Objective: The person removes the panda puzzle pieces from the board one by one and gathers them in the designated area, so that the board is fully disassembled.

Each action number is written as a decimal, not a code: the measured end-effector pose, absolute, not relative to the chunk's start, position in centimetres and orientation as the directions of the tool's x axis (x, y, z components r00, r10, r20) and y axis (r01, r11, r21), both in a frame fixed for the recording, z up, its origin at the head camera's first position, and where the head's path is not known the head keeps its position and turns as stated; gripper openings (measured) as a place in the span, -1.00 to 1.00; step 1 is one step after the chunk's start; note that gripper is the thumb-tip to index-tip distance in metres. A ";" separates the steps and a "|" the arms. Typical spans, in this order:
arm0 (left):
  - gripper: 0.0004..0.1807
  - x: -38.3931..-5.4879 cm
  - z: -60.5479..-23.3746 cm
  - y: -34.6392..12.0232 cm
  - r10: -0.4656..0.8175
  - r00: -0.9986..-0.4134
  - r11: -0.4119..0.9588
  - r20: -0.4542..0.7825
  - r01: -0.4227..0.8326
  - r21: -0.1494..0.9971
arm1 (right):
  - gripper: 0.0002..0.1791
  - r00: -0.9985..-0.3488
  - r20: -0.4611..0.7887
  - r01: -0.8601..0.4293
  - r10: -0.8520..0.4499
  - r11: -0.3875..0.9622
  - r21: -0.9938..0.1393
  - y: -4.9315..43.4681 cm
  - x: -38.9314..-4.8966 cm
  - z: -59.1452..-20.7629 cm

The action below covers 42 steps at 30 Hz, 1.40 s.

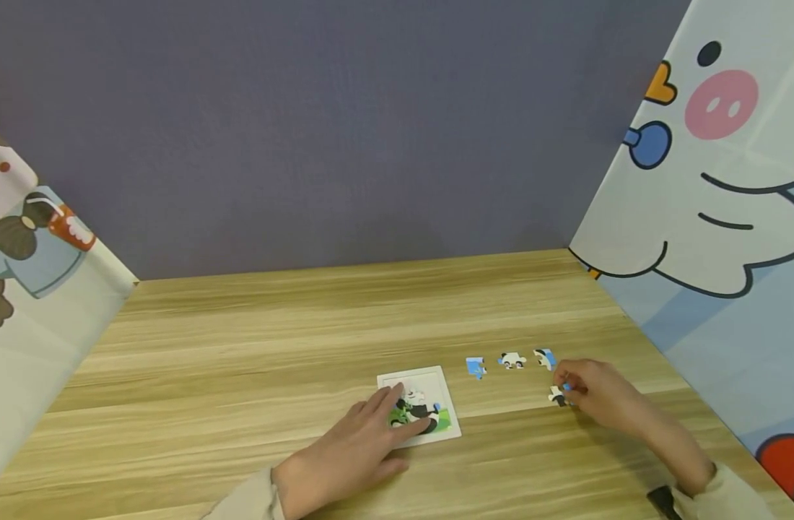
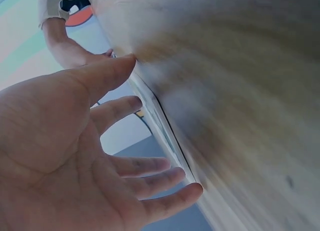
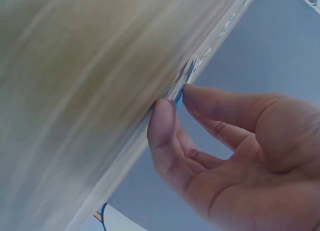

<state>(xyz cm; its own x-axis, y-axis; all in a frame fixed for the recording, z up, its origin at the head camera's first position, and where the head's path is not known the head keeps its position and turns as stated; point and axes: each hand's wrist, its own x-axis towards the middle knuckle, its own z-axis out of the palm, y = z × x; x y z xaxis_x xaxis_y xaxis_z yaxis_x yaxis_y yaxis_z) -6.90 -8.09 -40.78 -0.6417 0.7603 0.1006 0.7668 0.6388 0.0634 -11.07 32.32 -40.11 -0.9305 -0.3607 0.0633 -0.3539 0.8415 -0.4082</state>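
A white-framed jigsaw puzzle board lies on the table with a partly filled panda picture. My left hand rests over its left side, fingers extended and spread; the left wrist view shows the palm with nothing gripped. My right hand pinches a black, white and blue puzzle piece between thumb and finger, tilted up close over the table; the fingertips hide part of it. In the right wrist view the piece shows edge-on beyond the fingertips.
Right of the board lie a blue puzzle piece, a panda-face piece and a black, white and blue piece. A dark wall bounds the wooden table at the back, with cartoon-printed panels at both sides.
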 end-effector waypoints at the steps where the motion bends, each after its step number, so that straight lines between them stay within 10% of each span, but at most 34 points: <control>1: -0.36 -6.9 -40.7 -8.3 0.757 -0.647 0.644 0.094 0.763 0.064 | -0.72 -0.934 0.050 -0.342 -0.353 0.849 -0.402 32.2 -11.0 -40.1; 42: -0.41 -6.7 -39.9 -9.5 0.748 -0.663 0.661 -0.027 0.741 0.119 | -0.80 -0.880 0.103 -0.470 -0.463 0.820 -0.327 23.6 -11.5 -37.6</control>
